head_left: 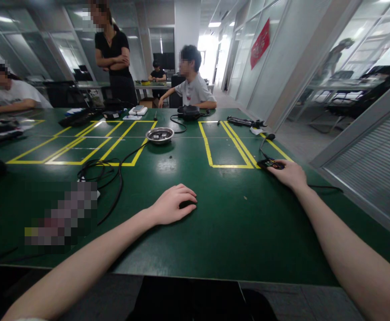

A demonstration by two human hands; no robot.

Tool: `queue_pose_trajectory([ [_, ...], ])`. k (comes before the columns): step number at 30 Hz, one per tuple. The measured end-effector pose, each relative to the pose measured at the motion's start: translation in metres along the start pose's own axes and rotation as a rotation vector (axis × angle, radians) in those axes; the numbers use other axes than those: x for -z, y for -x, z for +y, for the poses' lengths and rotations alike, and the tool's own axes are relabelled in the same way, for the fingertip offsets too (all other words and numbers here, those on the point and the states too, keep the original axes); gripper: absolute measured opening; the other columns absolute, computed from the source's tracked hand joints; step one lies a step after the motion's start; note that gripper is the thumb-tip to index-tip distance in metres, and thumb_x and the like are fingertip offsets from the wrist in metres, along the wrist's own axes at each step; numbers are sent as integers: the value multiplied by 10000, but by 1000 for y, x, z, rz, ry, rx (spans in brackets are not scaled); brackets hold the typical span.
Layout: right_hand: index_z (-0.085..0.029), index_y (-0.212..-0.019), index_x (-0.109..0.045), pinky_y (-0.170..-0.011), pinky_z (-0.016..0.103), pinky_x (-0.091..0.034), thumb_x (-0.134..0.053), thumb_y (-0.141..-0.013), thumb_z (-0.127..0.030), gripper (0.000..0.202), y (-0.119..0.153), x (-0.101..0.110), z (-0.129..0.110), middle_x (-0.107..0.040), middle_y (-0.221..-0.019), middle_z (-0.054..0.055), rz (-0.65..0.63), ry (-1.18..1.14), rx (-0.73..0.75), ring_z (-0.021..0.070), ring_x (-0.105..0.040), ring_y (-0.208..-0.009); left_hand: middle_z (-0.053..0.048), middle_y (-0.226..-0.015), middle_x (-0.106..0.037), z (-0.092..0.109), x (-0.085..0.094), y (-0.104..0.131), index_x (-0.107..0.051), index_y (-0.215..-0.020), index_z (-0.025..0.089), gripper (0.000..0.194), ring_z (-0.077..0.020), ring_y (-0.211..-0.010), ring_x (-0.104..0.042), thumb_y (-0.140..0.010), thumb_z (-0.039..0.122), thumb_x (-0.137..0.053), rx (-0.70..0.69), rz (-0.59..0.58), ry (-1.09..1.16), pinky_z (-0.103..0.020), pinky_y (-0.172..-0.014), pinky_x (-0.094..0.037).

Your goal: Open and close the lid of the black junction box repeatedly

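Observation:
My left hand [174, 204] rests on the green table [188, 249], its fingers apart and slightly curled, with nothing in it. Over at the right, my right hand [291, 173] grips a small black device [271, 164] that lies on the tabletop beside the yellow tape. Its fingertips are partly hidden behind the hand and the device. A thin stalk with a dark round end [270, 137] rises just beyond the device. Farther off, a round metal dish [160, 135] holds several shiny metal parts.
Yellow tape [208, 149] marks out rectangles. A black cable [119, 187] curls at left near a blurred-out object [64, 214]. A black pouch-like object [188, 112] and a dark tool-like object [245, 121] lie at the far edge. A seated person [197, 87] is across the table.

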State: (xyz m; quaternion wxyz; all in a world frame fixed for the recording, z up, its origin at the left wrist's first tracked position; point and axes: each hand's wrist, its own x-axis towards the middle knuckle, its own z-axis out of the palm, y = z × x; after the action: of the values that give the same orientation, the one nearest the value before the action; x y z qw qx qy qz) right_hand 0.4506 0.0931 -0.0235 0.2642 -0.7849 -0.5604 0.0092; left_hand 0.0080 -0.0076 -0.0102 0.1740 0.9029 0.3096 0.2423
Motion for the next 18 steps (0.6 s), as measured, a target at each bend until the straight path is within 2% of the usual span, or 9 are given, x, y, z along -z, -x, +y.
queue_pose_trajectory([
  [2,-170,-1142,-757,-859,456,-574,-715,-807,-383,399,10,-1,-23,-767,-1120,146,-89,-3,32,360,-702,-1066,-69,-1151,-763,1,-1,0,-753,-1056,227,148,-238,-1099,-683,-980,281,-638,2,4,5,-417,-995,-552],
  [4,-180,-1161,-754,-907,443,-569,-720,-807,-358,397,26,-4,-51,-773,-1133,116,-193,-84,159,333,-707,-1073,-68,-1146,-764,2,-1,-1,-740,-1097,228,164,-240,-1101,-683,-982,277,-635,13,12,11,-417,-996,-552],
  [6,-182,-1146,-758,-947,437,-561,-739,-793,-339,387,47,-8,-79,-769,-1154,105,-300,-198,342,313,-709,-1073,-70,-1171,-756,3,0,-1,-718,-1160,232,204,-243,-1122,-675,-983,275,-626,21,29,19,-421,-1011,-546],
  [9,-181,-1146,-760,-970,419,-547,-755,-789,-300,376,87,-11,-117,-755,-1165,101,-530,-407,714,283,-706,-1063,-92,-1264,-716,6,2,0,-675,-1254,237,290,-256,-1184,-641,-971,285,-635,18,97,17,-438,-1045,-524],
  [12,-197,-1142,-770,-878,342,-552,-776,-807,-289,349,121,-9,-143,-740,-1081,72,-771,-549,993,227,-707,-963,-99,-1175,-714,11,3,1,-694,-1184,224,295,-262,-1091,-651,-926,367,-704,-9,126,-9,-425,-975,-531],
  [15,-188,-1125,-773,-818,311,-537,-786,-807,-264,327,138,-7,-151,-723,-1018,59,-812,-586,1053,201,-695,-894,-78,-1007,-703,14,3,1,-705,-1016,206,298,-245,-941,-652,-888,472,-747,-13,84,-74,-392,-862,-522],
  [18,-181,-1107,-770,-807,312,-529,-788,-815,-252,301,139,-7,-150,-718,-994,58,-779,-604,1041,200,-690,-876,-75,-1009,-697,15,2,1,-676,-1022,198,353,-249,-950,-646,-856,491,-782,6,24,-86,-375,-834,-512],
])
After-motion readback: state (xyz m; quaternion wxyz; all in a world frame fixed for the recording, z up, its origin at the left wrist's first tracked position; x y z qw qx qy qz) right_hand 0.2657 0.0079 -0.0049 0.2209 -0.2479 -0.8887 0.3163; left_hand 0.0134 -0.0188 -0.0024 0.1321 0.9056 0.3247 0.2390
